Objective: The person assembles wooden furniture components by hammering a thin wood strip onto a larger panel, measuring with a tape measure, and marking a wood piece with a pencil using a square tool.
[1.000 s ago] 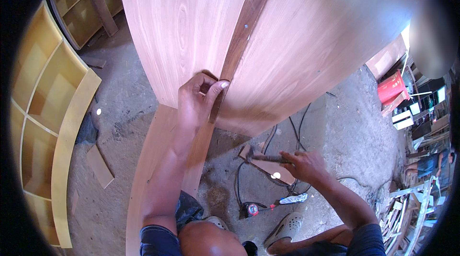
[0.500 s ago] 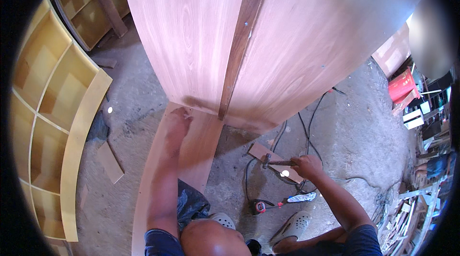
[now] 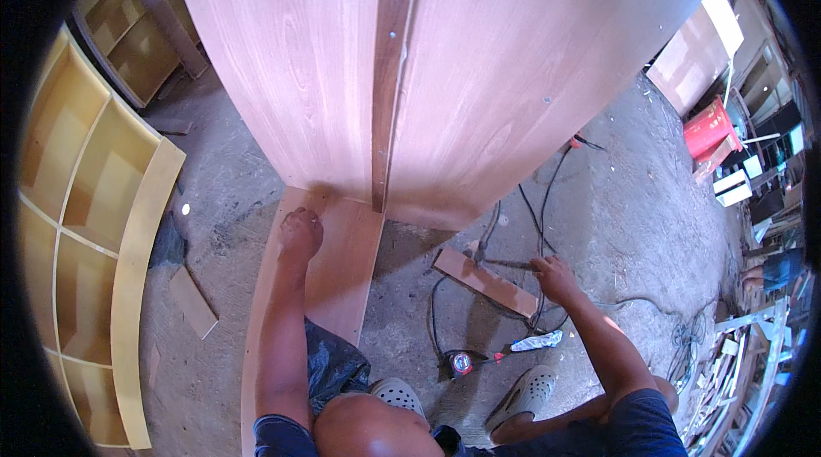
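My right hand [image 3: 558, 279] grips a hammer [image 3: 511, 265] by its handle, over a short wooden strip [image 3: 479, 278] on the floor. The hammer's head is blurred. My left hand [image 3: 301, 233] is closed over the narrow pinkish wooden board [image 3: 342, 273], close to its far end; whatever its fingers hold is too small to make out. That board runs toward me along my left side and meets the lower edge of a large upright wood-grain panel [image 3: 291, 72]. A darker batten [image 3: 389, 98] runs up the panel's face.
On the floor near my shoes lie a round tape measure [image 3: 461, 364], a white-and-blue packet [image 3: 537, 341] and black cables [image 3: 539, 222]. A yellow compartmented cabinet [image 3: 128, 286] stands at left, with a loose board [image 3: 193, 303] beside it. At right are a red bin [image 3: 708, 130] and scrap wood [image 3: 723, 376].
My left hand has drawn back from the joint between board and panel, toward me. My right hand still holds the hammer, whose head has shifted. The whole view has swung slightly.
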A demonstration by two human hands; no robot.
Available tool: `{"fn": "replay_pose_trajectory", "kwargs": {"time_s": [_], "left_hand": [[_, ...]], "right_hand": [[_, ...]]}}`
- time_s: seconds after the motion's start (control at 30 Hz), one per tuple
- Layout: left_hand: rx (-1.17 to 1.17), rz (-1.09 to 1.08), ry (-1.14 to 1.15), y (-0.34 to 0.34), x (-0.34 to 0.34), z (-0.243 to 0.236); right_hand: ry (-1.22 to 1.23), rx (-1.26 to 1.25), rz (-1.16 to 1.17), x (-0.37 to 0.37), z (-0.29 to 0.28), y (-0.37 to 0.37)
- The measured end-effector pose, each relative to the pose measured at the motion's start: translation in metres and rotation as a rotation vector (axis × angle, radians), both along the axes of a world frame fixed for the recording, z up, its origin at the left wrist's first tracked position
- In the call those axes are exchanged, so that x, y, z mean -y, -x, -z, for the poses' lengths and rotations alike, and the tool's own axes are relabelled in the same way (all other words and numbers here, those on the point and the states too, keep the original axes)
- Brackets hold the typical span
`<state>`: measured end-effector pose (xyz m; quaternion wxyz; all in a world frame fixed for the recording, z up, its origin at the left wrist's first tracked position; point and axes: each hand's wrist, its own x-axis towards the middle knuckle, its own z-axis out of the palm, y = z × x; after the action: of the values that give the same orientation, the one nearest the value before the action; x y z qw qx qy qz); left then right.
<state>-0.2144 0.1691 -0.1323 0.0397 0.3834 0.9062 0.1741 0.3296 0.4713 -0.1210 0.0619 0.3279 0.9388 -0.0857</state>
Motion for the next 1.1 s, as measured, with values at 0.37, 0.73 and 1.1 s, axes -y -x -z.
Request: {"fn": "replay_pose_trajectory", "kwargs": {"time_s": [0.37,0.73,1.1], "left_hand": [[-0.148,0.031,0.245,0.001,0.004,0.031],[-0.085,0.090,0.261,-0.018,0.001,0.001],[0.746,0.514,-0.010,-0.191,-0.057,-0.039]], "right_hand": [[-0.119,0.174,0.094,-0.013,-0.030,-0.022],[0.041,0.053,-0.005,0.022,-0.044,0.003],[1.054,-0.394,0.225,0.111,-0.034,0.157]]}}
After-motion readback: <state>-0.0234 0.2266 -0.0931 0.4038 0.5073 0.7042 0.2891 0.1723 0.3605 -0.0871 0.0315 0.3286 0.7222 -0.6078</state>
